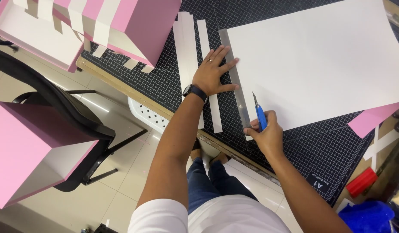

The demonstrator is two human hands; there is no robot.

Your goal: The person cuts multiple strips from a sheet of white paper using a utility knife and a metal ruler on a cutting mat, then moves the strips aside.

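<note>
While the blue craft knife (260,115) sits at frame centre-right, we note its blade tip against the right edge of the metal ruler (235,80), near the ruler's lower end. Right hand (266,134) is closed round the knife handle, fingers curled tight, thumb side up. Ruler lies along the left edge of a big white sheet (320,60), running from upper centre down toward centre. Left hand (213,72) is flat and spread wide, palm down, fingertips pressing on the ruler, holding nothing in its grasp; black watch on the wrist, ring on one finger.

Sheet + ruler rest on a black gridded cutting mat (324,146) that fills most of the right half of frame. Left of the ruler, partly under the left hand, lie several cut white strips (188,47), approx parallel to the ruler, one long one reaching down past the wrist.

Further out: pink box w/ white strips stuck across it (122,21), upper left, overhanging the mat's corner. Second pink box (22,151) at left edge, lower, beside a black chair (70,112). Pink card offcut (372,118) at right edge, touching the sheet's lower right corner. Red object (361,182) and blue cloth-like thing (367,215) at lower right, can't tell what they are. Wooden table edge (135,92) shows below the mat.
</note>
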